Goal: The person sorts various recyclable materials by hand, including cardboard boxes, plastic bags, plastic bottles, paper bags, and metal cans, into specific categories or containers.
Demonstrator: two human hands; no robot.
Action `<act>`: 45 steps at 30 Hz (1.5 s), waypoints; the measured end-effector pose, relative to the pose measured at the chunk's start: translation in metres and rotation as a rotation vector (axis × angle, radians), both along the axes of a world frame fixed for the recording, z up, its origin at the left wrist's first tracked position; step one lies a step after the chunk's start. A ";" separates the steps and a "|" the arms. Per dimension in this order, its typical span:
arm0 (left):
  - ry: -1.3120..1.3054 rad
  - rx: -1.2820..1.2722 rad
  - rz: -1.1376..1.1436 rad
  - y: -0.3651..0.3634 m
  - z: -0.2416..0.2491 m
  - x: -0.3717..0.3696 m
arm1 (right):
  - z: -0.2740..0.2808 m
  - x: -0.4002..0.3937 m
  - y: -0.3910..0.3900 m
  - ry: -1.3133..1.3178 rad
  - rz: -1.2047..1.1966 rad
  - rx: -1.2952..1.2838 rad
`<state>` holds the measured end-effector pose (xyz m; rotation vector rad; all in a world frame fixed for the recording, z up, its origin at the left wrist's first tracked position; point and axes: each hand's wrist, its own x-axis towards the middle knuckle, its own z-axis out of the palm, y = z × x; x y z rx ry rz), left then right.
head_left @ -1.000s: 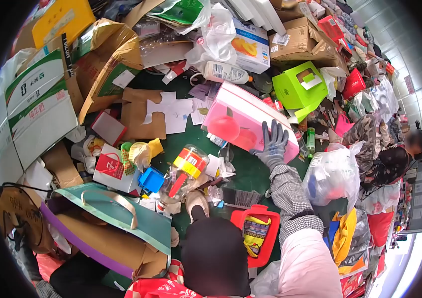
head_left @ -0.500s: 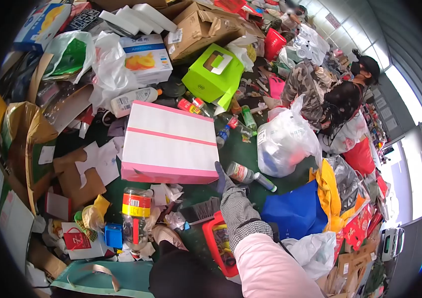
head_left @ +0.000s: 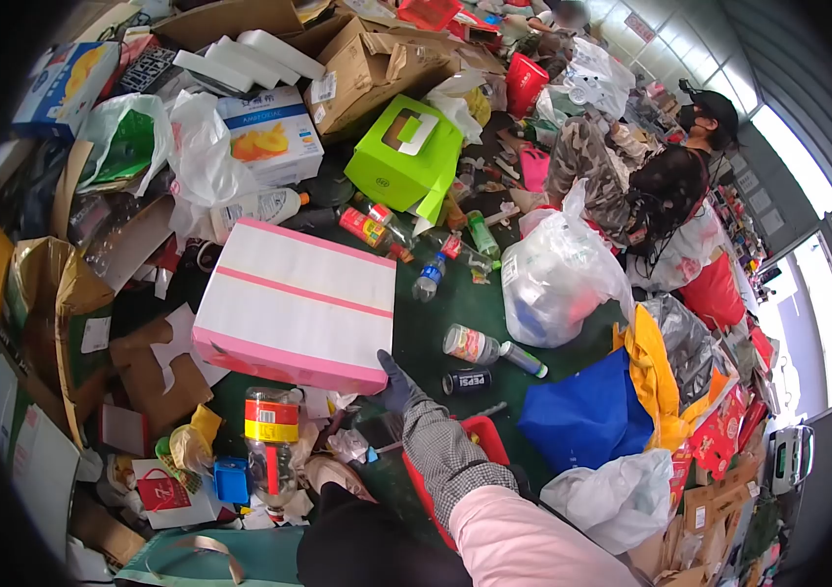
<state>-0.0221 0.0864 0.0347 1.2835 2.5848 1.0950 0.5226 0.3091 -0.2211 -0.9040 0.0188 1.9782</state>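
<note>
A large white box with pink edges [head_left: 299, 298] lies tilted on the dark green floor, left of the middle. My right hand [head_left: 396, 382], in a dark glove with a checked sleeve above it, touches the box's lower right corner; its fingers are mostly hidden at the box edge, so I cannot tell how they are bent. My left hand is not in view. Just right of the glove lie a black Pepsi can [head_left: 467, 381] and a clear bottle with a label [head_left: 471, 344]. Beneath the forearm is a red basket [head_left: 483, 436].
A green box [head_left: 404, 161], cartons and bottles lie beyond the white box. On the right are a full clear bag [head_left: 563, 279] and a blue bag [head_left: 587, 411]. A person in a black cap [head_left: 670, 186] sits at the upper right. Plastic jars [head_left: 271, 440] stand lower left.
The white and pink box has moved left and slightly toward me, with my right hand at its corner. The black can now shows beside the bottle.
</note>
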 end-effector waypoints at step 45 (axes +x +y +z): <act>-1.275 -0.455 -0.313 0.058 -0.177 0.172 | 0.064 0.018 -0.095 -0.781 0.052 0.022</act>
